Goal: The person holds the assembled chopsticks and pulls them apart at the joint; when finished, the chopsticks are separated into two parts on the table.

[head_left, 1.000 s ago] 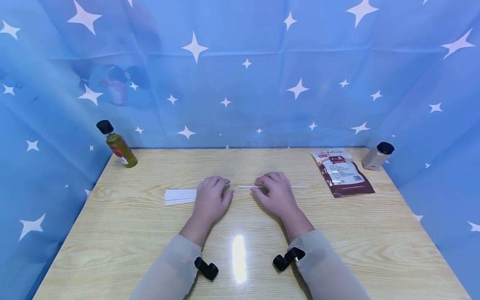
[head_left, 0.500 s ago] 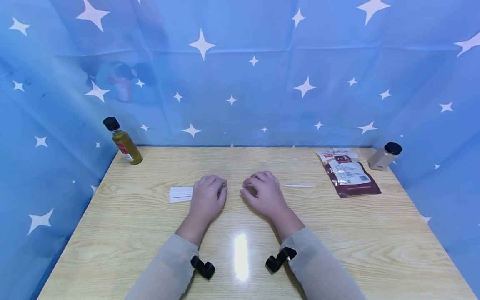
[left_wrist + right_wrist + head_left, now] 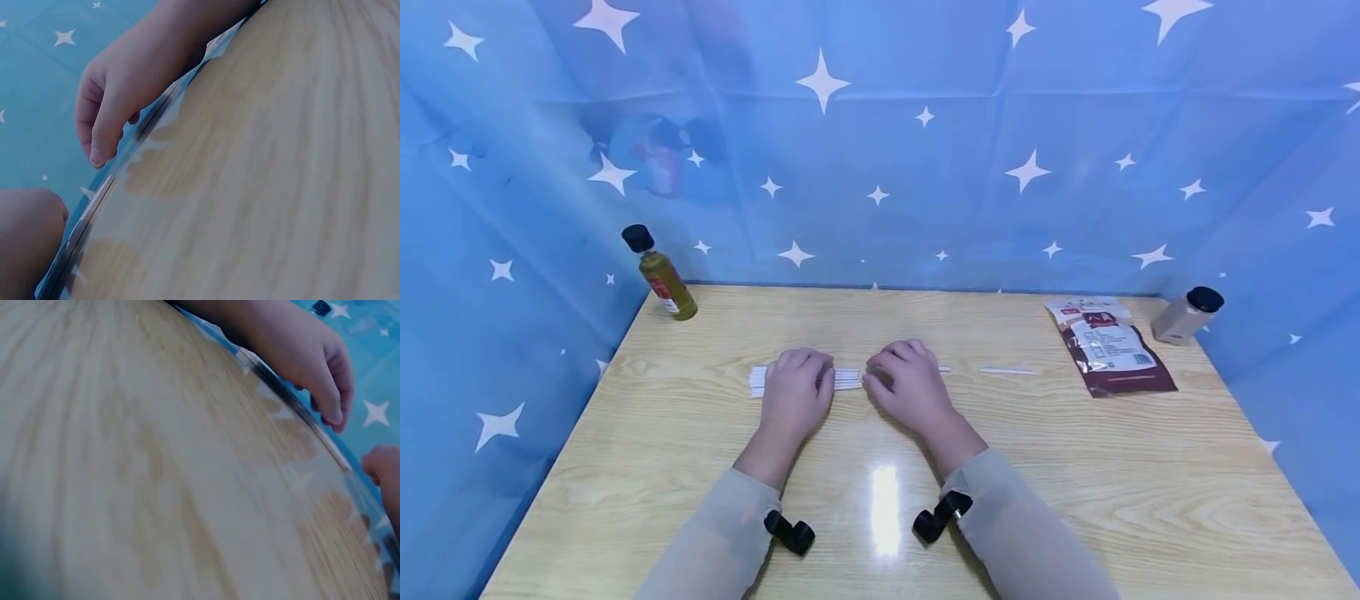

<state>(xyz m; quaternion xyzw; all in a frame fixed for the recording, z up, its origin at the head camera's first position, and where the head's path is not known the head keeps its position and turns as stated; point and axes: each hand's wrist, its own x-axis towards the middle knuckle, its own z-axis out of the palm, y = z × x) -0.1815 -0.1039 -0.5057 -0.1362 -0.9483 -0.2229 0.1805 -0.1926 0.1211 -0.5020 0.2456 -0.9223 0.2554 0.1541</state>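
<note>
White sticks lie side by side on the counter near the frame's centre, the left hand over them. Just beside their ends, the right hand bends its fingers (whether either grips anything, I cannot tell).

The wood-grained surface (shiny towards its front) carries slim white sticks, a maroon packet, an olive-coloured bottle and a black-capped jar.
</note>
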